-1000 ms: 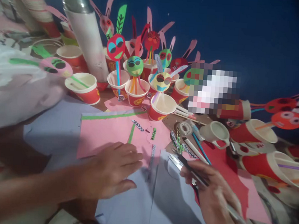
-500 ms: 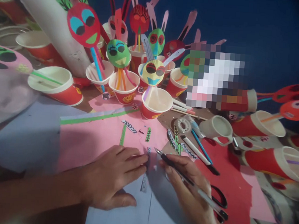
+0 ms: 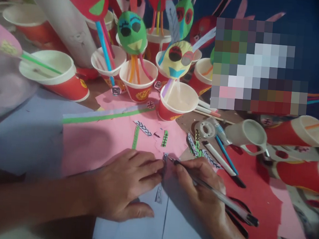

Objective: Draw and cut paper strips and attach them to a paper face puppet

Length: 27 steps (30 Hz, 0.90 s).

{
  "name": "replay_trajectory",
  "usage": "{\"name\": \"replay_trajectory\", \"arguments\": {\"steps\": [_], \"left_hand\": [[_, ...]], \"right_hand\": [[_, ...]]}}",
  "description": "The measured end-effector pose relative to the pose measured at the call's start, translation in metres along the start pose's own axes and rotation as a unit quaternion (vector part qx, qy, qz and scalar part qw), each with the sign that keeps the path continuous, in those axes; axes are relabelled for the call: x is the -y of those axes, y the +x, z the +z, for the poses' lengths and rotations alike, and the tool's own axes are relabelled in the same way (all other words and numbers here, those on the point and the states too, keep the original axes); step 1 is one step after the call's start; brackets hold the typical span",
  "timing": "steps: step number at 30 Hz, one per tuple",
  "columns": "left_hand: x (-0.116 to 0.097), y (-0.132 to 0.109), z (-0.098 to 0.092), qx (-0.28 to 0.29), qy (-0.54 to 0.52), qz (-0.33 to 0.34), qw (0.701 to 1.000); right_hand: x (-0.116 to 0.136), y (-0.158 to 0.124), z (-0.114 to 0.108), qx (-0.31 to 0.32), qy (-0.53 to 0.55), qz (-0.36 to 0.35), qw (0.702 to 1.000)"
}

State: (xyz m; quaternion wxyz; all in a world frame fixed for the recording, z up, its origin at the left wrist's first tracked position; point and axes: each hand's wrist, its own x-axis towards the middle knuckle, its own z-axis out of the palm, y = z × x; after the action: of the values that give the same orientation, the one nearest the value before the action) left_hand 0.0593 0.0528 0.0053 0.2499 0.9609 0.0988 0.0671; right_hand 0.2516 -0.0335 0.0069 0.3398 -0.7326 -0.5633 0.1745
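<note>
Just below the pink paper sheet (image 3: 96, 144), from the head view: left hand (image 3: 123, 185) spread flat, open, pinning a narrow patterned paper strip (image 3: 159, 193) to the worktop; right hand (image 3: 198, 189) closed around a pen (image 3: 214, 193), tip at the strip's upper end. Probably feather-light, floppy, easily torn; best held down flat beside the pen tip. Half a second earlier: pen tip lifted clear, hands slightly apart, camera farther back.

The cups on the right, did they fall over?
Yes. Two red paper cups lie on their sides there, beside a tipped white mug. The cups nearer the middle, like the one under the yellow mask, stand upright.
</note>
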Motion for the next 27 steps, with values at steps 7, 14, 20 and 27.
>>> {"name": "replay_trajectory", "arguments": {"steps": [7, 14, 20, 27], "left_hand": [[0.0018, -0.0005, 0.0004, 0.007, 0.005, 0.009, 1.0], [0.0024, -0.0023, 0.0017, 0.009, 0.015, 0.01, 1.0], [0.0021, -0.0028, 0.003, 0.01, 0.011, 0.004, 1.0], [0.0017, -0.0026, 0.0037, 0.011, 0.006, 0.003, 1.0]], "right_hand": [[-0.0003, -0.0009, 0.0031, -0.027, -0.037, -0.009, 0.999], [-0.0033, -0.0032, 0.0082, -0.041, -0.095, -0.036, 0.994], [-0.0007, -0.0034, 0.009, -0.041, -0.088, -0.032, 0.995], [-0.0021, -0.0043, 0.0043, -0.017, -0.069, -0.047, 0.996]]}}
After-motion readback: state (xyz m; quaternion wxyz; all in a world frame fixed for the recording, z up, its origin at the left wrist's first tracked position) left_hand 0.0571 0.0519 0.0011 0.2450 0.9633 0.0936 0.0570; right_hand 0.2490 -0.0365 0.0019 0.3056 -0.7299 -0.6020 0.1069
